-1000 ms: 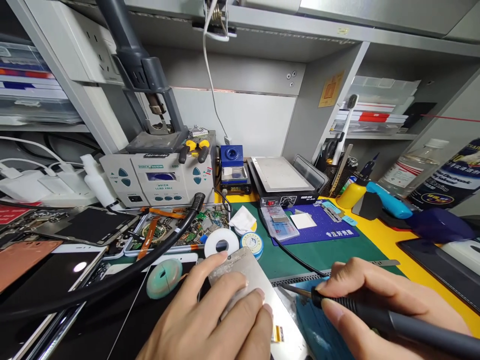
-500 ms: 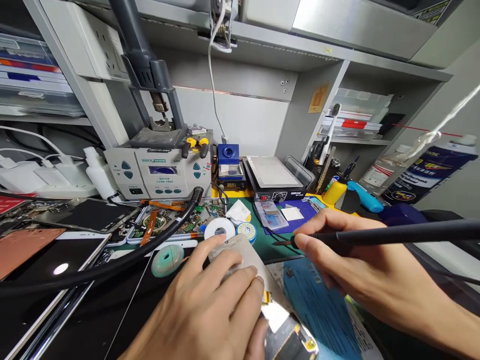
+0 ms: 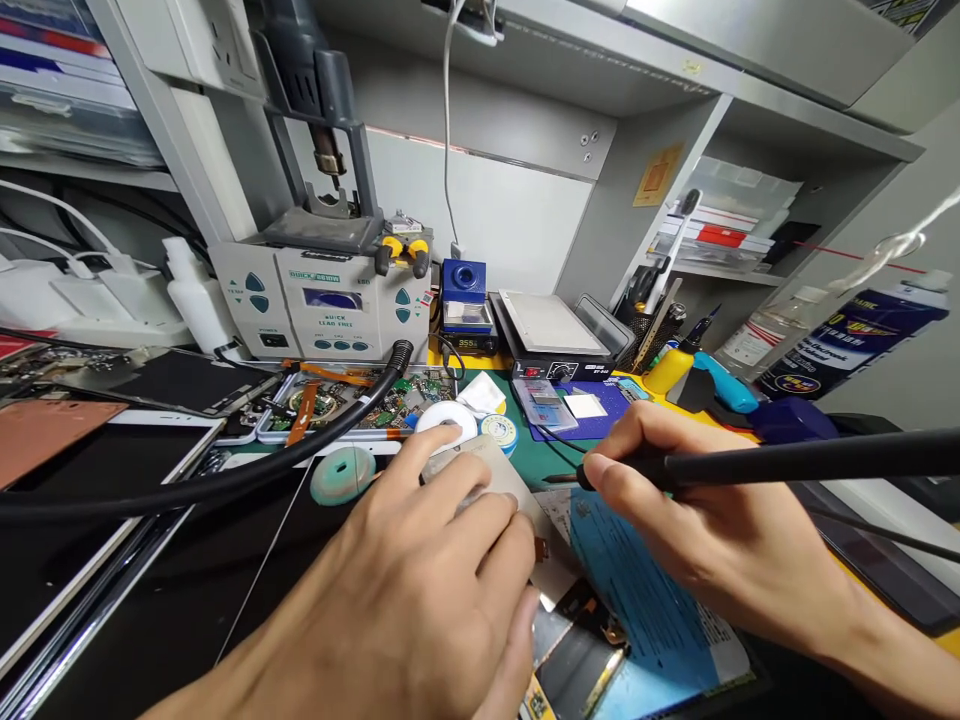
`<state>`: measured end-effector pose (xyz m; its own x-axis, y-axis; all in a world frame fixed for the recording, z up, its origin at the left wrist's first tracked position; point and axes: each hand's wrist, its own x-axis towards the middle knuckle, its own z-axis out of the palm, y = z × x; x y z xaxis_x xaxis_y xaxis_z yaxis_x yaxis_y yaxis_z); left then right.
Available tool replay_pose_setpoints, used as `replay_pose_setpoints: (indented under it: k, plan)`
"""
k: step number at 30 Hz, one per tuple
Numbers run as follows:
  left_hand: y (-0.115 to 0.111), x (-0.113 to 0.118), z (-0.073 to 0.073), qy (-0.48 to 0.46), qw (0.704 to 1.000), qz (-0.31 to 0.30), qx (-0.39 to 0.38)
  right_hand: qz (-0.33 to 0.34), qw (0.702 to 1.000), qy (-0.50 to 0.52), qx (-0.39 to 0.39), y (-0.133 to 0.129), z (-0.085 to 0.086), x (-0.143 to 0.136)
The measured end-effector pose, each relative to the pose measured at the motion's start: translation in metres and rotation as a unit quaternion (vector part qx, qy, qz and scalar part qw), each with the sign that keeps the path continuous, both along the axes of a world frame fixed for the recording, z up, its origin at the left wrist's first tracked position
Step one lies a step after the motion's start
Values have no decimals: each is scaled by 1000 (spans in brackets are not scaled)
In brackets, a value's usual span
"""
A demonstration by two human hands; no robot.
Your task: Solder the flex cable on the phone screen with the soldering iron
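Observation:
My left hand (image 3: 442,560) lies over a phone screen assembly, its fingers curled across the metal backing plate (image 3: 551,570) and its thumb low on the near side. Small orange flex connectors (image 3: 611,632) show at the panel's lower end, and most of the upper part is hidden under the fingers. In my right hand (image 3: 705,520) is a soldering iron (image 3: 795,462), pinched near the front of its black handle. Its pointed tip (image 3: 559,479) sits to the right of the plate, apart from it. Beneath the panel's right side is a blue printed sheet (image 3: 637,570).
A hot-air station (image 3: 330,305) and a hot plate (image 3: 555,325) stand at the back. Its thick black hose (image 3: 330,445) crosses the left side over phone screens (image 3: 67,510). Solder spools (image 3: 499,433), a turquoise ring (image 3: 343,474) and circuit boards (image 3: 420,395) lie near my left fingers.
The view has tilted downward a little. My left hand and the panel have turned slightly, and the bright glare on the plate has shrunk. The soldering iron stays in my right hand.

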<state>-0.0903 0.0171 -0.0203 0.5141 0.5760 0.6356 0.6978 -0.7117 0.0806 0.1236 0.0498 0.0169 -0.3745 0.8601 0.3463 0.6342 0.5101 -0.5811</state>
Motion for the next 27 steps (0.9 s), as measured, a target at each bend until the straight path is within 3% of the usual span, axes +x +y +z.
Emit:
replay_pose_setpoints:
  k: [3, 8, 20, 27]
  plan:
    - [4, -1, -3, -2, 999, -45, 13, 13, 1000, -11, 11, 0, 0, 0]
    - [1, 2, -7, 3, 1000, -18, 22, 38, 999, -38, 9, 0, -1, 1]
    - [1, 3, -6, 10, 999, -24, 35, 44, 995, -84, 19, -5, 5, -4]
    - [1, 0, -3, 19, 1000, -1, -9, 53, 994, -91, 23, -4, 7, -7]
